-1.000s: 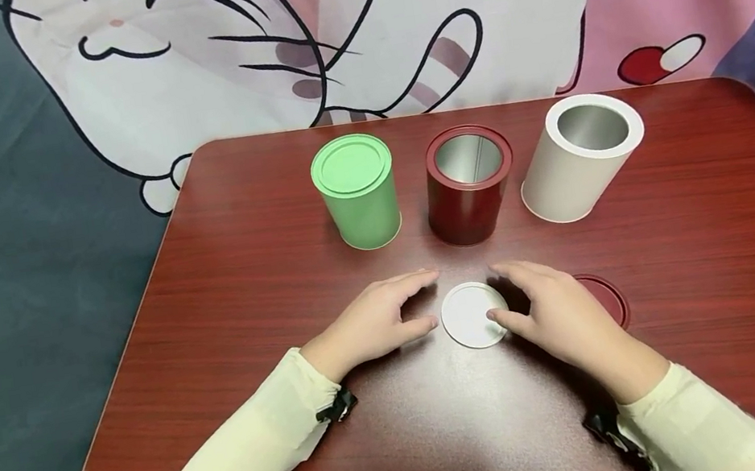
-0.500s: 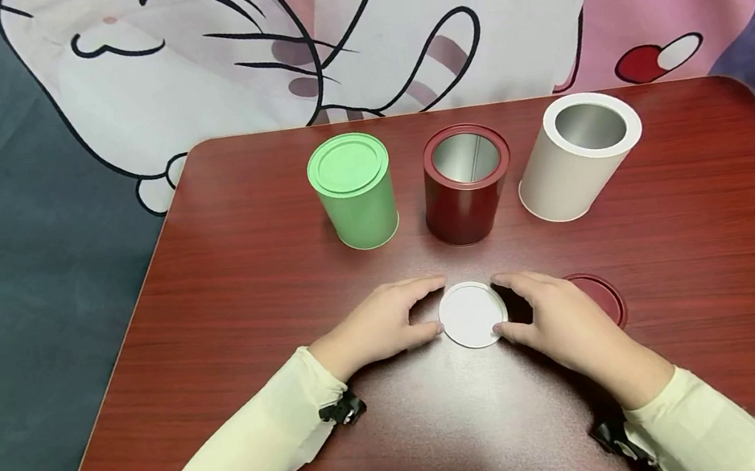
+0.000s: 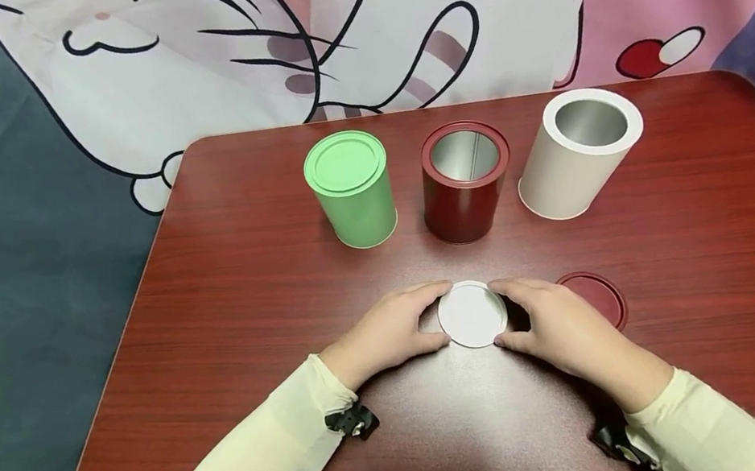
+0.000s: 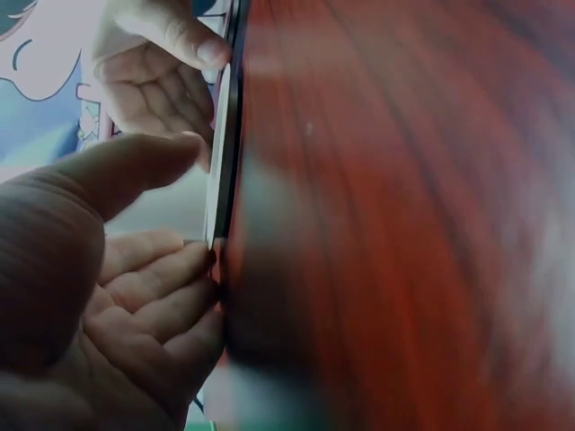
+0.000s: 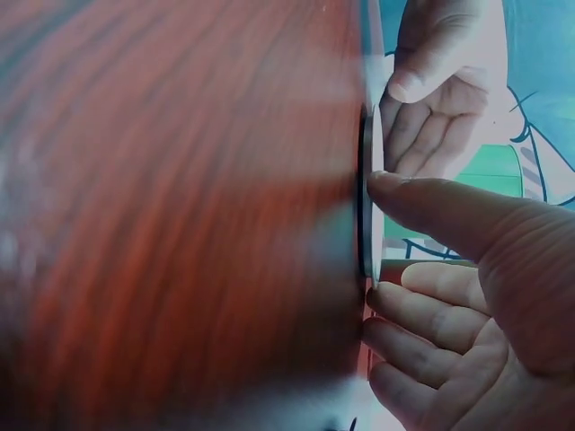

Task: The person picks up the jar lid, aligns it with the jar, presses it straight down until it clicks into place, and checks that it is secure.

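Observation:
A round white lid (image 3: 472, 314) lies on the table between the two hands. My left hand (image 3: 392, 334) is at its left side, fingertips by the far-left edge and thumb by the near-left edge. On the opposite side, my right hand (image 3: 557, 322) spans the rim with fingertips and thumb. Both hands have loosely extended fingers at the lid's edge; firm contact is hard to judge. In the left wrist view the lid (image 4: 218, 171) appears edge-on, low over the tabletop. The right wrist view shows the right thumb (image 5: 422, 193) beside the lid's edge.
Behind the hands stand a green can (image 3: 359, 197) with its lid on, an uncovered dark red can (image 3: 463, 206) and an uncovered white can (image 3: 569, 170). A dark red lid (image 3: 599, 298) lies partly behind the right hand on the wooden table (image 3: 225, 291).
The left hand has moved right and slightly nearer, up to the white lid. The right hand's thumb has shifted from over the lid to its near edge. The lid stays in place.

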`<state>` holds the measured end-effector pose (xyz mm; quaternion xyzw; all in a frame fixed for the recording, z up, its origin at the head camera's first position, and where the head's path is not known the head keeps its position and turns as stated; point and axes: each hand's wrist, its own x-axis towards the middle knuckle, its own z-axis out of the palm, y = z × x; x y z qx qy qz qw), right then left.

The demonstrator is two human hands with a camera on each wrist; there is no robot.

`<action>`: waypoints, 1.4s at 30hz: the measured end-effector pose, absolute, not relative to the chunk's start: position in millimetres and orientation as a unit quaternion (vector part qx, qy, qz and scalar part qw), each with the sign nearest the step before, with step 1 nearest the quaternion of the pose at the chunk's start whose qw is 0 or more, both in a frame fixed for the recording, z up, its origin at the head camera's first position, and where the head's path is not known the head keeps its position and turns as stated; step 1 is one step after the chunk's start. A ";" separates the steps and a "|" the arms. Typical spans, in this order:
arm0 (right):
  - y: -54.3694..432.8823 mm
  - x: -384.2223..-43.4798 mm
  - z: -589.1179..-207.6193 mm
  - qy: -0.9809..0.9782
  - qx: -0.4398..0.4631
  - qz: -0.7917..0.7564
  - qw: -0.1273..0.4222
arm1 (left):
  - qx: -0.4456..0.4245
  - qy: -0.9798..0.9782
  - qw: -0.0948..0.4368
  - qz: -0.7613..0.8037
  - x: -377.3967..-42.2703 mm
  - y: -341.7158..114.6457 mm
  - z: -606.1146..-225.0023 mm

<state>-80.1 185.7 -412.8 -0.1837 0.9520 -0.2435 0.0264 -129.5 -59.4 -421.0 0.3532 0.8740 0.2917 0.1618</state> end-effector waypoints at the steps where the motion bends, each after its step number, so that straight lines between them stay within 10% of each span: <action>1: 186.1 -79.9 -412.9 0.952 -0.184 -0.243 0.026 | 0.353 0.874 0.162 0.292 -129.3 -58.4 -421.1; 42: 189.3 -75.3 -421.5 0.946 -0.211 -0.248 -0.014 | 0.370 0.877 0.122 0.280 -127.3 -53.5 -425.5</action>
